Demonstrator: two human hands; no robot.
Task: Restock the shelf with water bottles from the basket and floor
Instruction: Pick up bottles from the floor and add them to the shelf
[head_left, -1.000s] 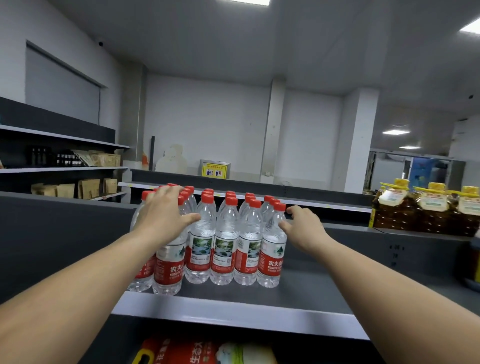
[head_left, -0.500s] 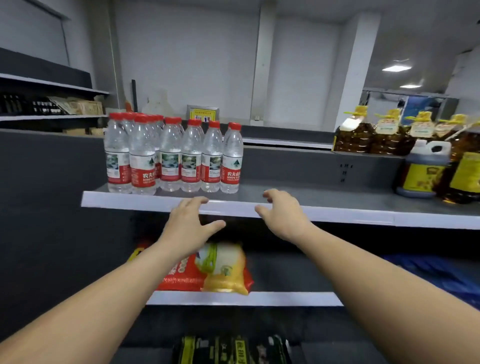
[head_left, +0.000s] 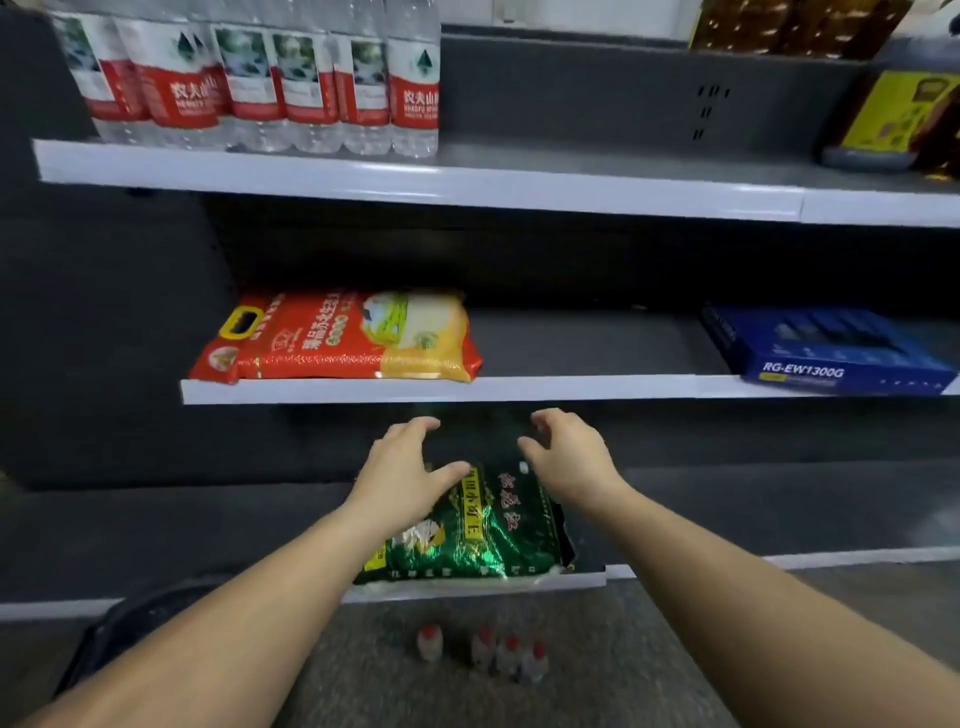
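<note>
With both the left hand (head_left: 402, 470) and right hand (head_left: 569, 454) empty, fingers loosely spread, the next step is probably to reach down to the blurred water bottles (head_left: 485, 652) standing on the floor (head_left: 597, 670), gripping each body firmly.

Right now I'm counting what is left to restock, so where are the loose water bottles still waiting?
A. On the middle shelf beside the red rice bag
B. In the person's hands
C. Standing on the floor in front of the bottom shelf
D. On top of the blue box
C: four red-capped water bottles stand on the floor below the green rice bag, while the left hand and right hand hold nothing.
</note>
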